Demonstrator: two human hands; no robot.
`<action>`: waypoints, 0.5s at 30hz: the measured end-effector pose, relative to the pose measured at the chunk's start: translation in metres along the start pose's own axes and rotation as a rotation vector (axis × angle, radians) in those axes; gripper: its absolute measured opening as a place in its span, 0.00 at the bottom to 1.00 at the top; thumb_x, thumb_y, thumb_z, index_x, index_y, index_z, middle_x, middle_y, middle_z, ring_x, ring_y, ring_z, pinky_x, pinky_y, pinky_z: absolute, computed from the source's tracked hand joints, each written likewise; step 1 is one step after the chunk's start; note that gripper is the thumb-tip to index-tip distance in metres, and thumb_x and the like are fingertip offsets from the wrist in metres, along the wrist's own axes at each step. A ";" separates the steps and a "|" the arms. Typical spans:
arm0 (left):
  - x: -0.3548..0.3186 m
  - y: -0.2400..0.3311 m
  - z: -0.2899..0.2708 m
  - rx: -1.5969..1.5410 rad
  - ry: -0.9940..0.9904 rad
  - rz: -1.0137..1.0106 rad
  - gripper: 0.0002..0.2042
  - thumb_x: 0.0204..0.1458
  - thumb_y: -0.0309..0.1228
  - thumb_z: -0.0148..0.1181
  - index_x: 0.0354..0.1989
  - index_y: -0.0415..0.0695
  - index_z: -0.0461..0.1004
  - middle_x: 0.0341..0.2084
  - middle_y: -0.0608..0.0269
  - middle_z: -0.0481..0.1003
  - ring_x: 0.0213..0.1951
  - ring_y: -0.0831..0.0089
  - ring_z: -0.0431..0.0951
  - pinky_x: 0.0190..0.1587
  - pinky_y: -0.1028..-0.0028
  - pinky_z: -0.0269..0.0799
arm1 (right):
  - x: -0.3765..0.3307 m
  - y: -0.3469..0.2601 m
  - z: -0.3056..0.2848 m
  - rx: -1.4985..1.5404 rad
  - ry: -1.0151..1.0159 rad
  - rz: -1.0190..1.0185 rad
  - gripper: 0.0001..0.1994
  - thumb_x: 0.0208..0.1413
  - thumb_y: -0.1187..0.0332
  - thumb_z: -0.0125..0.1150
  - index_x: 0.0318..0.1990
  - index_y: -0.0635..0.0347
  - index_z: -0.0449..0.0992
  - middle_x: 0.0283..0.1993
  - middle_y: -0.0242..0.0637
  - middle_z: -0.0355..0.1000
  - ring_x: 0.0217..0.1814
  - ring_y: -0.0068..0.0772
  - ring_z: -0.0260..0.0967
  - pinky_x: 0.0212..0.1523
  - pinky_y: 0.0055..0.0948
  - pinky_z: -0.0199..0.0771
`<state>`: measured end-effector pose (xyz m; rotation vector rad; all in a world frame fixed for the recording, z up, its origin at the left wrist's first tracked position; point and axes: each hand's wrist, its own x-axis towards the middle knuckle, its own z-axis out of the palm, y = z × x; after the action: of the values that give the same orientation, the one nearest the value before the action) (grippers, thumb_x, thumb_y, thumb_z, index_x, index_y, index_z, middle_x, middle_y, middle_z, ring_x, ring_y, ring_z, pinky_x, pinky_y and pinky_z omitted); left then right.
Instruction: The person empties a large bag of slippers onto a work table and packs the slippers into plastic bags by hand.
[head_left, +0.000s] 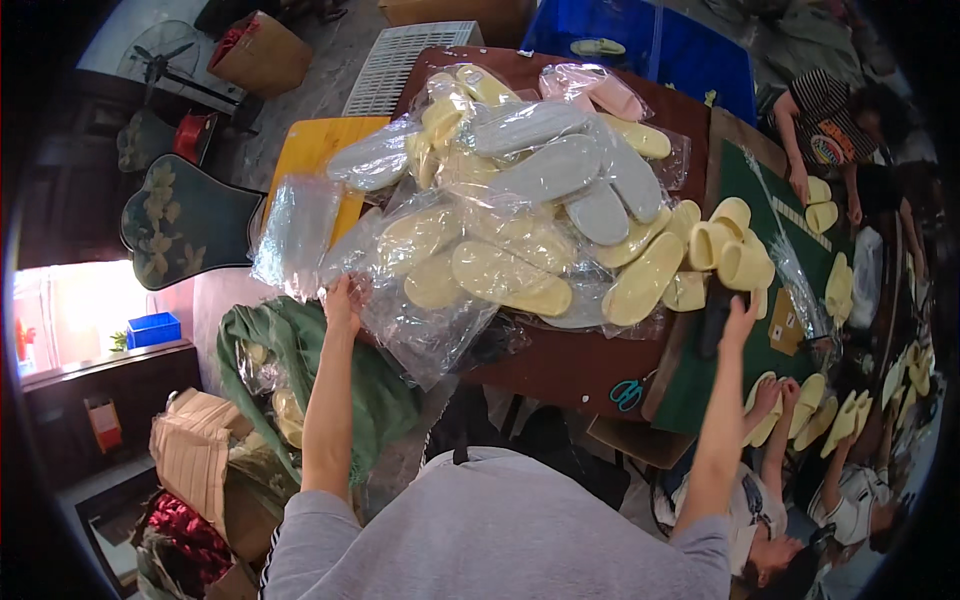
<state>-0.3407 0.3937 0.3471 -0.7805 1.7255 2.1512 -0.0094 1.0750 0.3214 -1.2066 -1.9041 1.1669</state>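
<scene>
Left hand (343,298) pinches a clear plastic bag (300,232) at the table's (560,365) left edge — fingers closed on it. Right hand (738,322), open and empty, reaches the loose yellow slippers (730,255) just beyond its fingertips — bagged slippers (500,270) lie heaped between.

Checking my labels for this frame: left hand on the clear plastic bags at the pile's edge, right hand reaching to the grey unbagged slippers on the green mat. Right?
Not quite. The unbagged slippers that the right hand reaches toward are pale yellow, not grey; the grey ones are bagged in the pile on the brown table. The rest holds: the left hand is on the clear plastic bags at the pile's edge. The head view shows it.
</scene>
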 end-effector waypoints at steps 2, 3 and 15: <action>0.039 -0.012 -0.035 0.036 -0.002 0.126 0.08 0.57 0.30 0.49 0.41 0.39 0.69 0.37 0.56 0.74 0.40 0.68 0.74 0.37 0.70 0.73 | -0.030 0.037 0.028 0.089 0.044 0.105 0.17 0.49 0.68 0.59 0.47 0.62 0.69 0.36 0.29 0.68 0.35 0.24 0.66 0.31 0.24 0.69; 0.051 -0.009 -0.064 0.037 0.090 0.122 0.10 0.54 0.29 0.52 0.41 0.39 0.71 0.38 0.57 0.74 0.39 0.67 0.74 0.36 0.70 0.72 | -0.061 0.034 0.068 0.087 -0.006 0.415 0.13 0.47 0.65 0.63 0.38 0.59 0.69 0.27 0.23 0.62 0.24 0.20 0.60 0.20 0.22 0.61; 0.027 -0.044 -0.029 0.231 0.297 -0.135 0.17 0.50 0.29 0.57 0.50 0.49 0.69 0.40 0.66 0.72 0.35 0.75 0.71 0.31 0.74 0.66 | -0.147 -0.054 0.149 0.652 0.018 0.643 0.15 0.53 0.67 0.62 0.46 0.56 0.68 0.34 0.27 0.70 0.21 0.19 0.61 0.20 0.19 0.63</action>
<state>-0.3324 0.3742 0.2918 -1.1592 1.9554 1.7788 -0.0924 0.8770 0.3008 -1.4478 -0.9677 1.8973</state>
